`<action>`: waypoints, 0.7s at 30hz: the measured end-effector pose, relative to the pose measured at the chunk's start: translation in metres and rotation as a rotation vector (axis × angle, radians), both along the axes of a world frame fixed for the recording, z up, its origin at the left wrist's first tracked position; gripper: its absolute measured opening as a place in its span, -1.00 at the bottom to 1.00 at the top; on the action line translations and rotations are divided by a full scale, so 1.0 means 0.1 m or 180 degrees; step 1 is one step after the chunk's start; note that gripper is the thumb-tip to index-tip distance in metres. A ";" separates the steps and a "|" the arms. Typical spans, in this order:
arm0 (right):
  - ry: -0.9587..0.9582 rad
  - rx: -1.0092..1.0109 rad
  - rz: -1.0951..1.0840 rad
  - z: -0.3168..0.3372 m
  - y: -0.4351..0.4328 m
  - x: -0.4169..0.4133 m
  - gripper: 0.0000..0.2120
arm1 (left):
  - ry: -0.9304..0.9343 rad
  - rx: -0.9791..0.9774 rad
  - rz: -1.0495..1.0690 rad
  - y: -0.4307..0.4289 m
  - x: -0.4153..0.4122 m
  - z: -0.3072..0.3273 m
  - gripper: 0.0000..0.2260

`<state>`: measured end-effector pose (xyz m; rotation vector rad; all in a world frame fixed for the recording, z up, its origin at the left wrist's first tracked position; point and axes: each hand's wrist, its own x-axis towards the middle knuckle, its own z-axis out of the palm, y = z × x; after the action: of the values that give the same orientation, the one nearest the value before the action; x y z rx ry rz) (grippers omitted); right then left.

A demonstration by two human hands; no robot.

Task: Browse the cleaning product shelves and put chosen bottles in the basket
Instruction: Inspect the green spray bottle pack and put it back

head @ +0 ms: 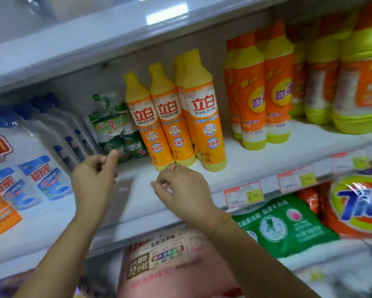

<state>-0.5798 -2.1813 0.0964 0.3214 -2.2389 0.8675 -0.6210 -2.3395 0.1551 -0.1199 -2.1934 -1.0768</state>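
- Middle shelf (256, 160): four yellow-capped bottles (204, 117) stand upright in a tight cluster. Three show full labels. The fourth is mostly hidden behind the front right one.
- Right of them, apart: orange bottles (251, 100), three in the front row. More stand behind; count unclear.
- Far right: large jugs (363, 82), at least two. The nearest is cut off by the frame edge, and all are blurred.
- Left of the yellow-capped bottles: green pouches (114, 125), touching them and leaning. One or two, can't separate them.
- Further left: spray bottles (30, 151) with blue triggers, about four in a receding row.
- Price tags (244, 194): three on the shelf lip. Print mostly unreadable.
- Lower shelf: pink bag (170, 265), green bag (286, 224), orange bag (359, 203), one each, all partly covered or cut off.
- Left hand (94, 177): fingers curled in, forefinger out toward the green pouches. Holds nothing; contact unclear through blur.
- Right hand (183, 188): fingers curled, nothing in them, just below the base of the yellow-capped bottles. It wears a red ring (176, 168) and a bracelet (218, 225).
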 end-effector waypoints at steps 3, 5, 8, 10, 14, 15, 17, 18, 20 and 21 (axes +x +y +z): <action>-0.0080 -0.0843 0.0425 0.17 0.20 0.31 -0.74 | -0.0074 0.0231 -0.0428 0.18 0.80 -0.12 -0.50; 0.0017 -0.0545 0.0415 0.29 0.36 0.58 -0.69 | -0.0283 0.0244 -0.0762 0.33 1.20 -0.31 -0.45; -0.0494 0.0245 0.0355 0.33 0.73 1.03 -0.76 | -0.0734 0.0244 -0.1391 0.65 1.62 -0.56 -0.49; -0.0982 0.0566 0.0126 0.19 1.14 1.39 -0.78 | -0.1161 0.0168 -0.1733 0.92 1.82 -0.74 -0.65; -0.1979 0.0287 -0.0837 -0.42 2.11 2.25 -0.71 | -0.1967 -0.0238 -0.2465 1.51 2.16 -1.16 -0.89; -0.2123 0.0140 -0.1168 -0.59 2.29 2.45 -0.71 | -0.1966 -0.0534 -0.2642 1.65 2.22 -1.30 -0.84; -0.2358 -0.0076 -0.1596 -0.96 2.53 2.81 -0.73 | -0.1924 -0.1149 -0.2973 1.92 2.29 -1.57 -0.73; -0.2494 -0.0156 -0.1630 -1.14 2.57 2.95 -0.73 | -0.1972 -0.1450 -0.3060 2.05 2.30 -1.71 -0.66; -0.2758 -0.0268 -0.1449 -1.46 2.56 3.15 -0.72 | -0.2193 -0.2002 -0.3127 2.29 2.31 -1.95 -0.54; -0.2854 -0.0316 -0.1317 -1.61 2.52 3.19 -0.69 | -0.2278 -0.2260 -0.3148 2.39 2.32 -2.05 -0.50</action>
<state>-0.2604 -1.9290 -0.0650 -0.6976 -2.8750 0.9974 -0.3894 -2.1005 -0.0500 -1.4465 -3.1911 -0.7717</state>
